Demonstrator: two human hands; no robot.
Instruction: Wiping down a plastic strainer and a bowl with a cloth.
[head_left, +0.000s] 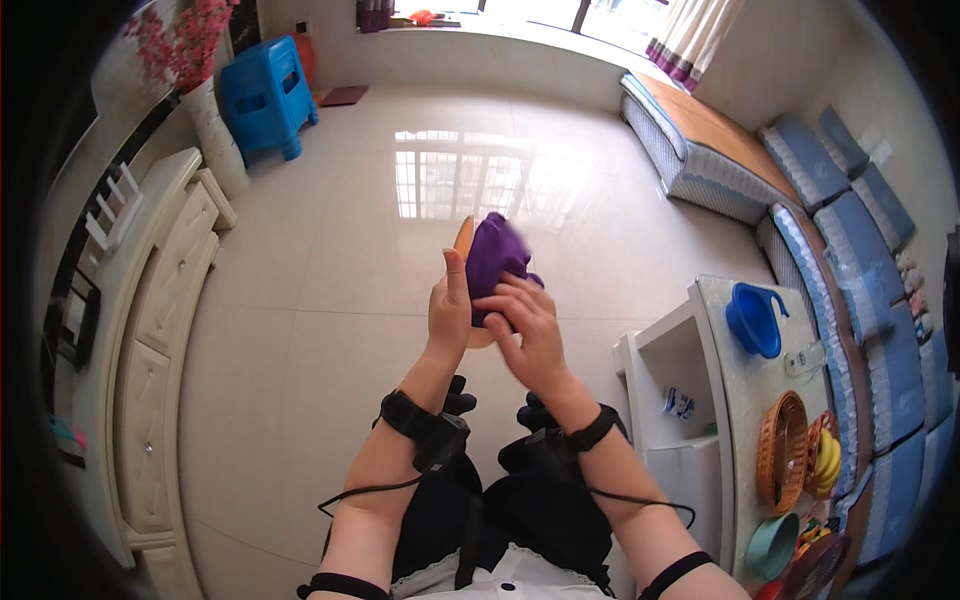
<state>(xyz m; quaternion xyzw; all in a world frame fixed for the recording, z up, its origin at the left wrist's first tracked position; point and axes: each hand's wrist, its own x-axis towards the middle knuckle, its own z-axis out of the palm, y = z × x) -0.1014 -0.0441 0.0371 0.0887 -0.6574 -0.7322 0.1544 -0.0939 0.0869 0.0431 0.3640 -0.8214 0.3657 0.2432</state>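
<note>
In the head view, my left hand (450, 304) is raised in front of me with its thumb up, gripping a flat orange-tan item (465, 236) whose rim shows beside the thumb and again below the cloth. What this item is cannot be told. A bunched purple cloth (496, 251) lies against its right side. My right hand (529, 322) presses on the cloth's lower part with bent fingers; the far edge of the cloth is blurred. Both wrists wear black straps with small devices and cables.
A white table (716, 315) at the right bears a blue plastic basin (752, 321), a glass (805, 361), a wicker basket (781, 450), bananas (826, 459) and a green bowl (772, 546). Drawers (161, 300) line the left, with a blue stool (262, 97) beyond. A sofa (855, 262) stands far right.
</note>
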